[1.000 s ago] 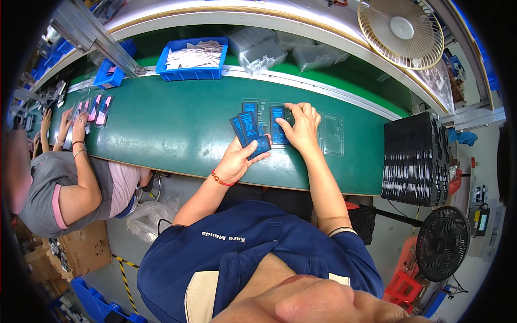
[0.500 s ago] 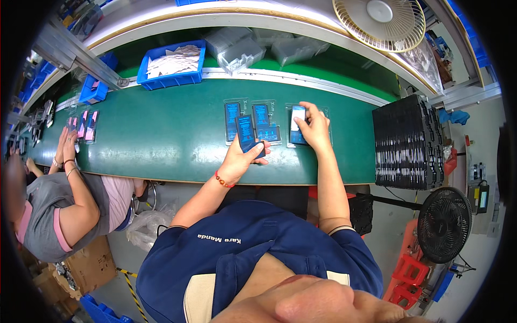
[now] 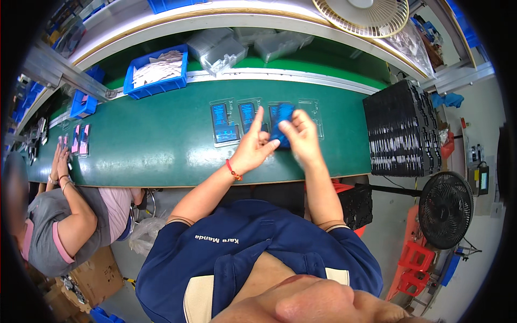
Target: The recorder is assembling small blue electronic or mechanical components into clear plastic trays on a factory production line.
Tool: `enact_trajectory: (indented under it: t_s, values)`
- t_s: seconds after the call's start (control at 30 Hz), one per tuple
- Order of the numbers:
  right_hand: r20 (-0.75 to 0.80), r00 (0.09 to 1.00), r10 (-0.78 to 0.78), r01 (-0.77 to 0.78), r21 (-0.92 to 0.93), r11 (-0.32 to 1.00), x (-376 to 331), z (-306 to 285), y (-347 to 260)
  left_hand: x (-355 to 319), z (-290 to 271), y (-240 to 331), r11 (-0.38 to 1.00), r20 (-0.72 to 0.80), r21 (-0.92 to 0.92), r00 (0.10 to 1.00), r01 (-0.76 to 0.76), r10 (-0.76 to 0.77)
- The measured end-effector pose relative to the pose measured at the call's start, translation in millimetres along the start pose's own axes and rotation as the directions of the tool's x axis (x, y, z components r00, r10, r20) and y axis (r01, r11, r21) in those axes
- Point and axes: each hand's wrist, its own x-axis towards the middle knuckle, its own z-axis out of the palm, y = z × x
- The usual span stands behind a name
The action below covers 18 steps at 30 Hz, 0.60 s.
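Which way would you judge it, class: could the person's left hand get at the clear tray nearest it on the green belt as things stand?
Probably yes. The left hand hovers just right of that clear tray, with only bare green belt between them and nothing lying over the tray.

A single head-worn fisheye view looked steeply down from above the person's own chest and forearms, facing toward twelve o'clock across the long green-topped table. It sat close over the two hands, which met near the picture's centre. Straight edges bowed toward the dark round rim. The round black floor fan lay at four o'clock, a seated co-worker's grey-sleeved arm at eight o'clock.
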Motion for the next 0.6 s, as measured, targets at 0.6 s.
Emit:
enact_trajectory:
  t_s: [0.6]
  values:
    - [0.094,0.944,-0.318,0.213,-0.906,0.366,-2.7,-27.9,19.7,-7.4,-52.2,-16.7,0.262,-0.068,0.965,0.977,0.012,0.203]
